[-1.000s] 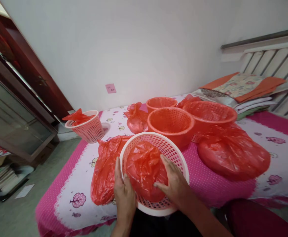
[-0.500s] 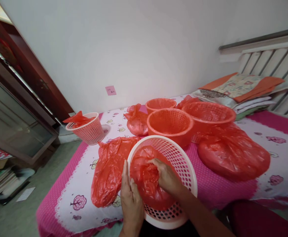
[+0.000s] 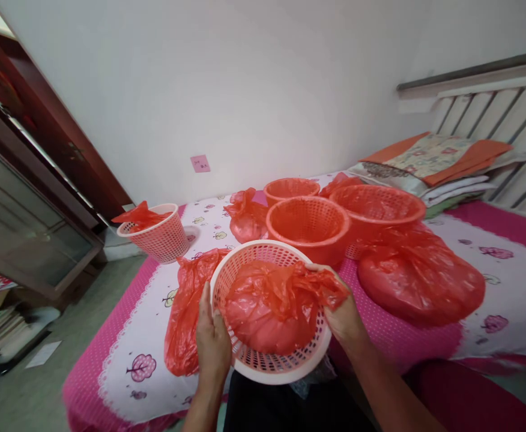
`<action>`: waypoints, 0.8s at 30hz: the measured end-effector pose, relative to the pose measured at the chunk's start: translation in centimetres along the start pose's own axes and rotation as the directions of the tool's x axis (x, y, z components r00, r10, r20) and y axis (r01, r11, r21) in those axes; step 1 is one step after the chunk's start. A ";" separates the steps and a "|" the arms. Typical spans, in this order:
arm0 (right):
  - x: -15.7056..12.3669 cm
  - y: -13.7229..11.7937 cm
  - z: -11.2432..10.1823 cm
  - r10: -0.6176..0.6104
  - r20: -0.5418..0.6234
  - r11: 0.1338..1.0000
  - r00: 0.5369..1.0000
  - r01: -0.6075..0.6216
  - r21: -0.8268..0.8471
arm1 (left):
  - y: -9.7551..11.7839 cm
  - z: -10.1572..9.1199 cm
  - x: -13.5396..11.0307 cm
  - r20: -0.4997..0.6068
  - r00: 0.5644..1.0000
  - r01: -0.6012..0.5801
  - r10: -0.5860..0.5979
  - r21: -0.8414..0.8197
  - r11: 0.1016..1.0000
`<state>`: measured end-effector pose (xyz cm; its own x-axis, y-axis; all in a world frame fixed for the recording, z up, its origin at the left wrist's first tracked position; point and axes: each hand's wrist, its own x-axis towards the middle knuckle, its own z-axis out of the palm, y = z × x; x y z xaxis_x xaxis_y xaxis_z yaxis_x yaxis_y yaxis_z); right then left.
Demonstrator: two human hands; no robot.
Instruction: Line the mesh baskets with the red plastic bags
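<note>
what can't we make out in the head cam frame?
- Basket bottom: covered by the red bag.
- Right hand fingertips: buried in bag folds at the rim.
- Left hand palm: pressed against the basket's side.
- Pink note on the wall: writing too small.
- Large bag contents: plastic opaque.

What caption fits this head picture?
Two hands fit a red bag into a white basket.

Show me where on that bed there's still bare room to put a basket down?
Bare bedspread lies between the small pink basket and the flat red bag, and at the far right past the stuffed red bag. The middle is crowded: three orange baskets bunch behind the basket held by the left hand and right hand.
</note>
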<state>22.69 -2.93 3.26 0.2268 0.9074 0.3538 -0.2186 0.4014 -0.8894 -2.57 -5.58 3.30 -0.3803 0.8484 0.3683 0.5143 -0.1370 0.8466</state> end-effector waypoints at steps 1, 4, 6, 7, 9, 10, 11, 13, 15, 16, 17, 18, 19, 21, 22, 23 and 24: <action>-0.1 0.3 0.2 0.000 -0.005 1.000 1.000 0.000 -0.004 | 0.0 -0.3 0.4 -0.002 1.000 -0.029 0.029 0.039 0.999; -0.5 1.0 0.6 -0.011 0.041 0.999 0.999 0.013 -0.050 | 1.2 -0.8 0.9 -0.035 0.969 -0.231 0.244 0.216 0.949; -0.7 1.3 0.8 -0.020 0.092 0.995 0.996 0.029 -0.100 | 2.4 -0.9 0.8 0.048 0.917 -0.395 0.397 0.265 0.880; -0.7 1.3 0.8 -0.026 0.110 0.990 0.994 0.041 -0.135 | 3.0 -0.8 0.7 0.136 0.888 -0.460 0.439 0.247 0.853; -0.6 1.4 0.7 -0.043 0.115 0.978 0.992 0.065 -0.197 | 3.7 -0.2 0.6 0.324 0.834 -0.519 0.446 0.189 0.834; -0.5 1.3 0.6 -0.049 0.111 0.973 0.993 0.072 -0.221 | 3.8 0.2 0.7 0.396 0.815 -0.518 0.422 0.174 0.838; -0.4 1.3 0.5 -0.053 0.108 0.969 0.993 0.077 -0.237 | 3.9 0.7 0.8 0.448 0.806 -0.504 0.387 0.174 0.846; -0.3 1.2 0.4 -0.052 0.125 0.966 0.991 0.081 -0.246 | 3.9 1.6 1.2 0.499 0.803 -0.466 0.326 0.185 0.865; -0.3 1.1 0.3 -0.042 0.160 0.965 0.986 0.082 -0.248 | 4.1 2.3 1.8 0.506 0.812 -0.420 0.290 0.162 0.893; -0.3 1.1 0.3 -0.041 0.169 0.965 0.985 0.083 -0.248 | 4.3 2.5 2.0 0.487 0.827 -0.388 0.281 0.133 0.912; -0.4 1.0 0.3 -0.043 0.169 0.965 0.985 0.085 -0.250 | 4.4 2.7 2.2 0.454 0.847 -0.356 0.277 0.096 0.930; -0.4 0.9 0.4 -0.045 0.164 0.964 0.985 0.086 -0.253 | 4.5 2.7 2.2 0.413 0.867 -0.330 0.279 0.055 0.943; -0.4 0.9 0.4 -0.052 0.150 0.962 0.987 0.090 -0.257 | 4.6 2.7 2.2 0.374 0.882 -0.317 0.288 0.017 0.948; -0.4 0.8 0.4 -0.073 0.120 0.957 0.990 0.104 -0.272 | 4.5 2.7 1.9 0.366 0.873 -0.336 0.321 -0.025 0.942; -0.4 0.7 0.5 -0.084 0.113 0.954 0.990 0.113 -0.279 | 4.5 2.8 1.7 0.404 0.849 -0.360 0.340 -0.029 0.932; -0.4 0.7 0.5 -0.089 0.113 0.952 0.990 0.118 -0.282 | 4.3 2.9 1.5 0.453 0.819 -0.384 0.353 -0.025 0.923; -0.4 0.6 0.5 -0.089 0.118 0.954 0.989 0.119 -0.277 | 4.2 3.1 1.4 0.495 0.792 -0.403 0.357 -0.014 0.915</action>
<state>21.95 -3.01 2.69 0.1316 0.8763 0.4634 0.0811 0.4564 -0.8861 1.44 -3.44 6.21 0.2623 0.8765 0.4036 0.6135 -0.4744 0.6313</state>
